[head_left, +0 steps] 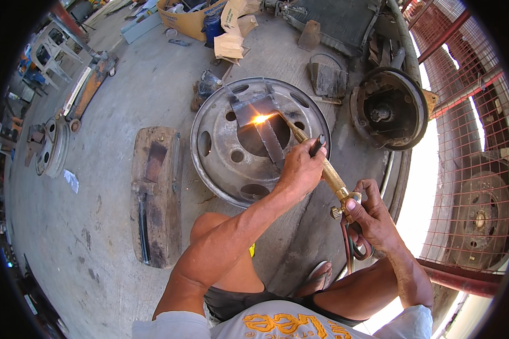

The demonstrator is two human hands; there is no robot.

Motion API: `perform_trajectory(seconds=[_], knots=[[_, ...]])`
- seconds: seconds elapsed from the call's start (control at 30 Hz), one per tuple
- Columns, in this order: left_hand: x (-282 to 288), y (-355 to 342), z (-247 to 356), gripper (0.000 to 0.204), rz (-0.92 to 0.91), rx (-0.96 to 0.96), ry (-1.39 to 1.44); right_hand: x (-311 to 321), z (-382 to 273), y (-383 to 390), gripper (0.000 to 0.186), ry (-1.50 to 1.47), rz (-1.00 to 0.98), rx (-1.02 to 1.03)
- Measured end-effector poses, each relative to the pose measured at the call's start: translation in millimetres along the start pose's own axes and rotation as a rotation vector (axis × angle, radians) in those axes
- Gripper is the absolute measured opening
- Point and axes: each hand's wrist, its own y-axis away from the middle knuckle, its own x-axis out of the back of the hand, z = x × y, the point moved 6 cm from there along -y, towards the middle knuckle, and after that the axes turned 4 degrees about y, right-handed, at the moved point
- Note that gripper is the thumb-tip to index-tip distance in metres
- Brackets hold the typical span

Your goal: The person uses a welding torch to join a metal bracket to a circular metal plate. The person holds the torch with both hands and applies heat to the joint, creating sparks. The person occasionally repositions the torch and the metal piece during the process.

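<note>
My left hand (pixel 301 168) is closed around the front of a brass gas torch (pixel 335 179). A short dark cylindrical piece (pixel 318 145) sticks up by its fingers; I cannot tell whether it belongs to the torch. My right hand (pixel 373 217) grips the torch's rear end, with the thumb at the valve knobs. Hoses (pixel 348 251) hang below it. At the nozzle's tip a bright orange glow (pixel 261 118) hides part of a dark steel plate (pixel 249 107). That plate and a narrow metal strip (pixel 270 141) lie across a grey steel wheel (pixel 212 169) on the floor.
Left of the wheel lies a worn wooden block (pixel 158 226) with a black-handled tool (pixel 143 226) on it. A brake drum (pixel 389 108) stands at the right, beside red wire mesh (pixel 458 118). Behind are a cardboard box (pixel 184 21), a blue container (pixel 212 28) and a floor jack (pixel 93 85).
</note>
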Motion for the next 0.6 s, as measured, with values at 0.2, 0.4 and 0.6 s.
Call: perform_trajectory(seconds=[0.2,0.4,0.6], knots=[[0.2,-0.6,0.0,0.035,-0.005,-0.003,-0.018,0.5,0.0,-0.4,0.035,0.012,-0.006,-0.001],[0.9,-1.1,-0.8,0.036,-0.007,-0.008,-0.019,0.4,0.2,-0.8,0.035,0.006,-0.009,0.004],[1.2,-2.2,-1.0,0.029,0.054,-0.091,0.002,0.5,-0.2,-0.5,0.036,0.015,-0.007,0.007]])
